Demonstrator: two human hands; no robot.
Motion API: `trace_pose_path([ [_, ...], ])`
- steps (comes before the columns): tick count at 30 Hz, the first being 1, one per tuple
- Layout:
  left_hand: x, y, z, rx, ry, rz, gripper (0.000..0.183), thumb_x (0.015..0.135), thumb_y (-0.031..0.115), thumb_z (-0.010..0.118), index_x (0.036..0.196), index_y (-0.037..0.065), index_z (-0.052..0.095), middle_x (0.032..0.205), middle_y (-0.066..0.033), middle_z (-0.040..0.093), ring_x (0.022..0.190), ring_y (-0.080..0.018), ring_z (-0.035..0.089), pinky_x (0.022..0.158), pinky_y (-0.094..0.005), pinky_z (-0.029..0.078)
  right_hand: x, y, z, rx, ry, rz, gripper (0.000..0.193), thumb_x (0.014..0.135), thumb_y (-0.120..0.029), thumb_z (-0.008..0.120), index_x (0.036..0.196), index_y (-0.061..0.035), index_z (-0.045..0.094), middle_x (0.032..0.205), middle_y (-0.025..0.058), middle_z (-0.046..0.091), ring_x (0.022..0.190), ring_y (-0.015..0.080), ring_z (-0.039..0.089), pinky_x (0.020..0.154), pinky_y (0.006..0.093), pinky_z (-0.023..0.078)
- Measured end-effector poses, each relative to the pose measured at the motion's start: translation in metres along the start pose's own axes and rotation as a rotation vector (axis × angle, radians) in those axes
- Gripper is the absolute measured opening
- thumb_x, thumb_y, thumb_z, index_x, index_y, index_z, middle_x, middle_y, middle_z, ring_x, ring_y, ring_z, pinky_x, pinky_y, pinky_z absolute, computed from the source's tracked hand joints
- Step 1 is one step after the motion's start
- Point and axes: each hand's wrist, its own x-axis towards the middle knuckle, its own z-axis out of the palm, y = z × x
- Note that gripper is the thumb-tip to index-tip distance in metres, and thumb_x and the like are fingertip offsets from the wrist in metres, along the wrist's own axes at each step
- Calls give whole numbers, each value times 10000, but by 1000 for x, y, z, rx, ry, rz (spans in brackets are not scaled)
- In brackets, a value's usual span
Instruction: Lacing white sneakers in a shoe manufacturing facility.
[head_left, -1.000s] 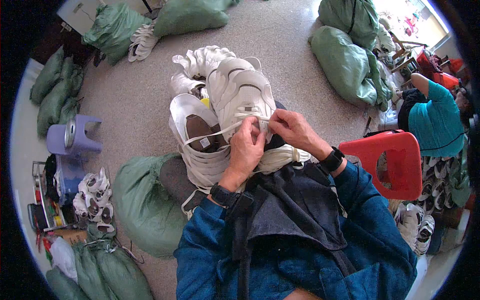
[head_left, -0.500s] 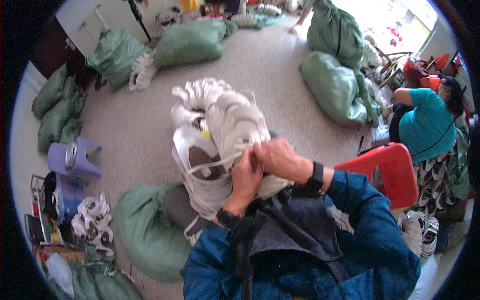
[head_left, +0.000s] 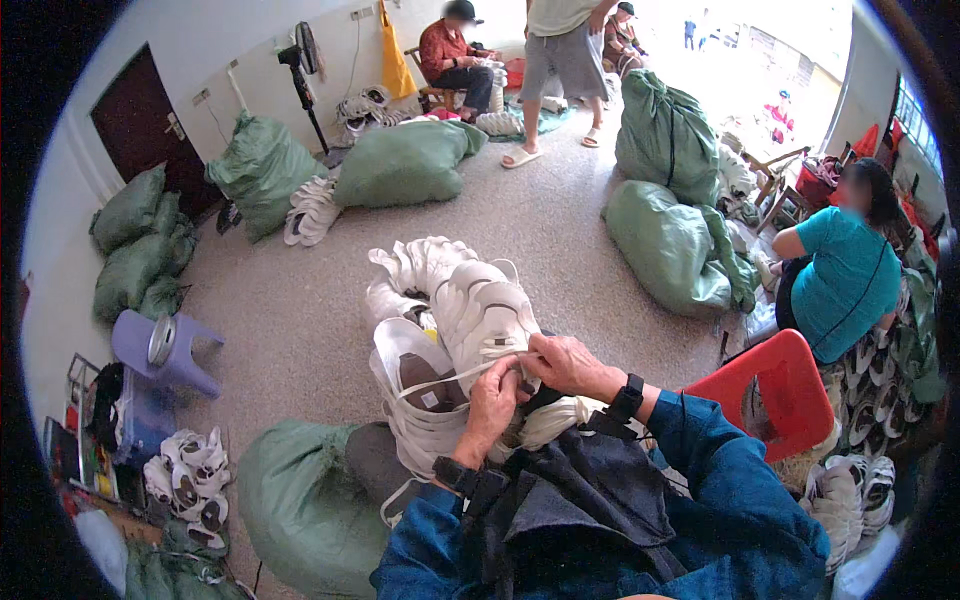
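A row of nested white shoe uppers (head_left: 490, 310) rests over my lap, curving away from me. Next to it, another white shoe upper (head_left: 412, 370) with a brown lining stands with its opening up. A white shoelace (head_left: 440, 382) runs across that opening to my fingers. My left hand (head_left: 490, 408) is closed, thumb and fingers pinching the lace at the near end of the row. My right hand (head_left: 572, 366) is closed beside it, its fingertips meeting the left ones on the lace. The exact grip between the fingertips is partly hidden.
A green sack (head_left: 300, 500) lies at my left, a red plastic stool (head_left: 760, 390) at my right. Near the left wall stands a purple stool (head_left: 165, 345). More sacks (head_left: 665, 245) lie ahead. A person in teal (head_left: 845, 270) sits at right; others are at the back.
The view has tilted up, so people at the back now show. My hands stay together at the lace, with only slight finger movement.
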Motion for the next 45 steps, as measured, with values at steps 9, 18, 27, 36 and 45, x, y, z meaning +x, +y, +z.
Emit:
trace_pose_path([
  [9,4,-18,6,166,129,264,252,1015,108,493,1113,-39,673,867,-50,701,697,-123,673,609,-281,548,2,-18,4,-365,-205,54,417,896,-335,525,725,32,620,687,268,635,653,430,661,607,514,530],
  [18,-15,6,-37,-222,-191,-160,124,987,100,577,1004,43,685,809,-46,688,673,-186,672,646,-324,562,-10,17,14,-104,76,69,278,853,-233,603,992,-17,496,787,253,623,766,476,625,648,546,484],
  [27,-91,47,-130,-623,16,-188,181,1005,153,539,1046,21,656,1152,-183,686,1048,-260,680,953,-386,525,-13,-5,7,-172,65,58,303,904,-271,666,1005,-20,530,873,174,620,798,378,634,697,462,497],
  [36,-61,29,-59,363,267,208,119,879,111,711,961,43,656,918,-79,665,822,-210,649,758,-315,501,9,-7,14,-95,248,-214,150,885,-155,628,993,-58,590,998,151,570,983,378,556,838,455,481],
  [45,-20,24,-16,926,309,449,220,799,210,707,960,79,635,933,-93,595,930,-294,577,871,-450,410,13,-13,6,-96,129,-172,110,878,-158,624,885,-79,548,791,123,598,837,340,595,815,439,430],
])
